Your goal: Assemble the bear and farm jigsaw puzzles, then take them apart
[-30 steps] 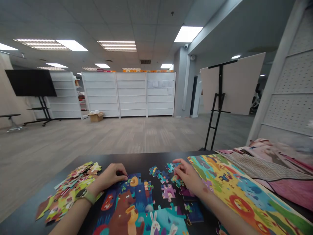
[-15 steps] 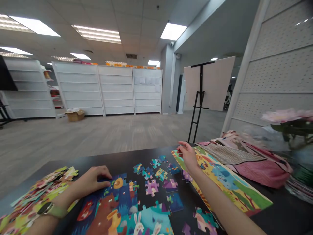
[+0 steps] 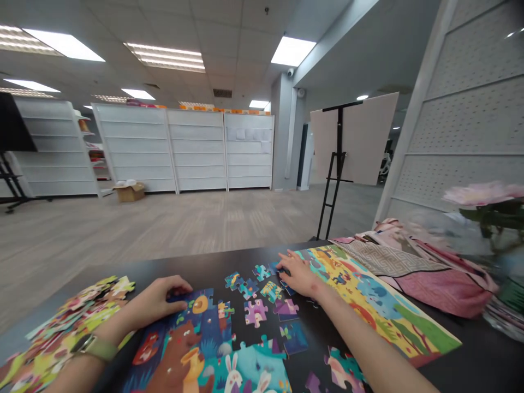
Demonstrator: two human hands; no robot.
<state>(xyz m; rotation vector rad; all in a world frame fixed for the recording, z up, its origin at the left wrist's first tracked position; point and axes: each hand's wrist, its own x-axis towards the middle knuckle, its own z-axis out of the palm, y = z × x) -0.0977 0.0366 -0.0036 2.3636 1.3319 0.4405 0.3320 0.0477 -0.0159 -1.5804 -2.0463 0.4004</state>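
Note:
My left hand (image 3: 166,297) rests at the upper left edge of a partly joined jigsaw puzzle (image 3: 180,355) showing a bear and rabbits. Its thumb and fingers are apart, holding nothing. Over the far right of the loose pieces reaches my right hand (image 3: 301,275), palm down with fingers spread, its fingertips at a blue puzzle piece (image 3: 289,286) it partly covers. Left of it lie a yellow-and-teal piece (image 3: 271,291), a purple piece (image 3: 256,313) and a purple-topped piece (image 3: 286,309). A dark blue piece (image 3: 293,338) sits beside the joined part.
A heap of puzzle pieces (image 3: 82,316) covers the table's left side. At right lie a yellow animal picture sheet (image 3: 368,295), a pink bag (image 3: 446,284) and a vase of flowers (image 3: 507,273). An easel (image 3: 336,164) stands beyond the table (image 3: 196,266).
My right hand has moved left and lowered from above the picture sheet's edge to the loose pieces. The left hand stays at the puzzle's edge. The view has shifted slightly.

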